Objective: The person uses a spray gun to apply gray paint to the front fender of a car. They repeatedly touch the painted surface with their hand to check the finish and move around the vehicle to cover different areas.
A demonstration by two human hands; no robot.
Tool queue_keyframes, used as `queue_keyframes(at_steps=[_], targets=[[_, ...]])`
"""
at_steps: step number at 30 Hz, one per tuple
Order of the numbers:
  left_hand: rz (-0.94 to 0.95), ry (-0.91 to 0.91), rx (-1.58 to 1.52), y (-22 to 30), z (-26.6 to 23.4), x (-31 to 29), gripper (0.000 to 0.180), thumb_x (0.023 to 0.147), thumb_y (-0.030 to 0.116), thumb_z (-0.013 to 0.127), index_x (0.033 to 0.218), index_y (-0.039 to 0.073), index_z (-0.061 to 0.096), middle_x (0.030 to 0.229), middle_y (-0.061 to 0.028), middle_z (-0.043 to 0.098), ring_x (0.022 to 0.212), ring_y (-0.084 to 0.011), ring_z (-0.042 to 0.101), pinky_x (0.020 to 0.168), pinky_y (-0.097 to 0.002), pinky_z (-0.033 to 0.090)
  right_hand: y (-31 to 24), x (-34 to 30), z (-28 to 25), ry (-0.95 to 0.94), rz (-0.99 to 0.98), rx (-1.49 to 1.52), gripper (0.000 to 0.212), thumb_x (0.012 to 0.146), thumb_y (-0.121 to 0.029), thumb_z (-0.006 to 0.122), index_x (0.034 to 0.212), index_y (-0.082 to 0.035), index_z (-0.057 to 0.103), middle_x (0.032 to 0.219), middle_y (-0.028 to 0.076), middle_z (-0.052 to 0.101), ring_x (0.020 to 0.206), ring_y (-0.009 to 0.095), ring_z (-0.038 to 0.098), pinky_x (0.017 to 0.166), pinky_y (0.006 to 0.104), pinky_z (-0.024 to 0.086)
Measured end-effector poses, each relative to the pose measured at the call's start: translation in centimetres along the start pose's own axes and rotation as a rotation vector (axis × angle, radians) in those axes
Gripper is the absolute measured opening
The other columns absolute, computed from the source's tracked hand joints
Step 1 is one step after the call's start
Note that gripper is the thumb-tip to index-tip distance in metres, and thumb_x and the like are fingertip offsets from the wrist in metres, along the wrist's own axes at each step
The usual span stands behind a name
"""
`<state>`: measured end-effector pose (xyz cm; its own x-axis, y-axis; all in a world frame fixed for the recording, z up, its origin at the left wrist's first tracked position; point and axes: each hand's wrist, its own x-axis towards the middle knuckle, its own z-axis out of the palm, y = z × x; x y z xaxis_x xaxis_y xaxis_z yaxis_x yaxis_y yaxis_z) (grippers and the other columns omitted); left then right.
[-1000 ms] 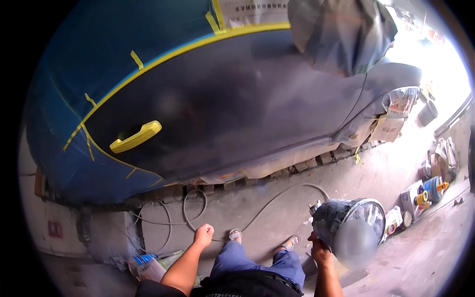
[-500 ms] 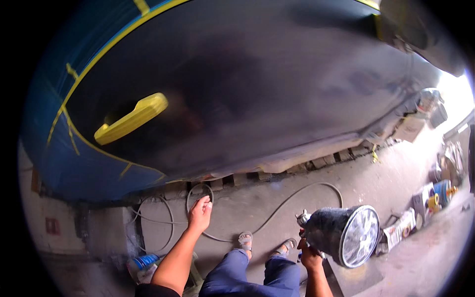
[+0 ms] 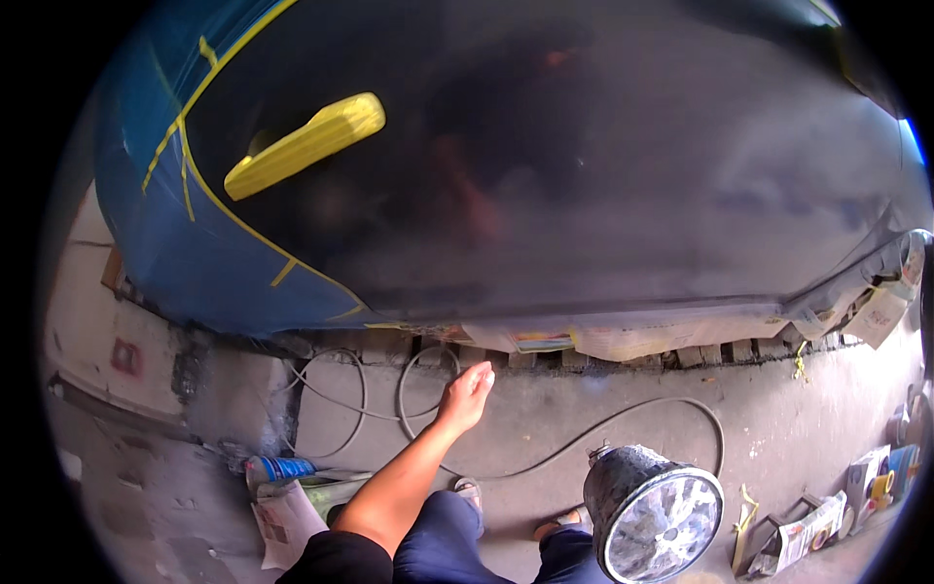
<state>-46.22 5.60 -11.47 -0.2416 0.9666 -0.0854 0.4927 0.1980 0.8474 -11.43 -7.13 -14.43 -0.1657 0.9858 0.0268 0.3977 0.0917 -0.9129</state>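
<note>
Curled nearly closed, the left hand (image 3: 465, 397) has nothing in it that I can see from my far-off seat. I can't see the right hand, so I can't tell what it is doing.

My biggest worry is the dark car side (image 3: 584, 214). If the left arm (image 3: 404, 492) swings too close, it could smudge it. Next is the long grey hose (image 3: 671, 400). It loops over the floor (image 3: 778, 419), right by the sandals (image 3: 469, 494), so the person could trip on it. Then comes the spray pot (image 3: 654, 511). It leans, with its round end turned up at me, so a fast tip could make it drip. Smallest, the metal nozzle (image 3: 598, 451) pokes out at the car end and could bump something.

The spray pot is to the right of the left hand and nearer the body, well apart from it.
</note>
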Motion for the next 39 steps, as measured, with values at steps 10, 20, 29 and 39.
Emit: queue_keyframes(at_steps=[10,20,29,39], targets=[[0.132,0.155,-0.002,-7.5,-3.2,2.9,0.037,0.094,0.027,0.052,0.118,0.0,0.054,0.114,-0.0181,0.062,0.103,-0.0256,0.062,0.086,-0.0327,0.048,4.2,2.6,5.8,-0.021,-0.179,-0.1,0.009,0.071,0.002,0.055,0.065,-0.003,0.059,0.088,0.011,0.063,0.084,0.026,0.058,0.075,0.0377,0.044],[0.784,0.527,0.266,-10.0,-4.4,6.2,0.021,0.084,0.011,0.06,0.067,0.0,0.055,0.072,-0.0129,0.056,0.067,-0.0288,0.055,0.06,-0.0367,0.044,10.1,3.8,11.9,0.025,-0.549,-0.355,0.008,0.071,0.001,0.055,0.066,-0.003,0.06,0.087,0.011,0.063,0.084,0.026,0.057,0.074,0.0377,0.044],[0.769,0.447,0.21,-12.3,-4.1,7.6,0.023,0.09,0.017,0.054,0.074,0.002,0.049,0.06,-0.0155,0.048,0.054,-0.033,0.052,0.049,-0.0396,0.039,8.0,4.1,15.9,0.172,-0.45,-0.089,0.009,0.071,-0.001,0.056,0.067,-0.006,0.062,0.082,0.009,0.064,0.079,0.027,0.061,0.076,0.0408,0.047],[0.965,0.73,0.408,-13.1,-11.5,9.3,0.051,0.084,0.007,0.056,0.132,-0.001,0.04,0.134,-0.0195,0.042,0.123,-0.0357,0.042,0.102,-0.0416,0.036,5.9,2.7,21.0,0.089,-0.144,0.293,0.015,0.084,-0.007,0.059,0.071,-0.002,0.063,0.075,0.006,0.064,0.072,0.019,0.059,0.066,0.0329,0.047]])
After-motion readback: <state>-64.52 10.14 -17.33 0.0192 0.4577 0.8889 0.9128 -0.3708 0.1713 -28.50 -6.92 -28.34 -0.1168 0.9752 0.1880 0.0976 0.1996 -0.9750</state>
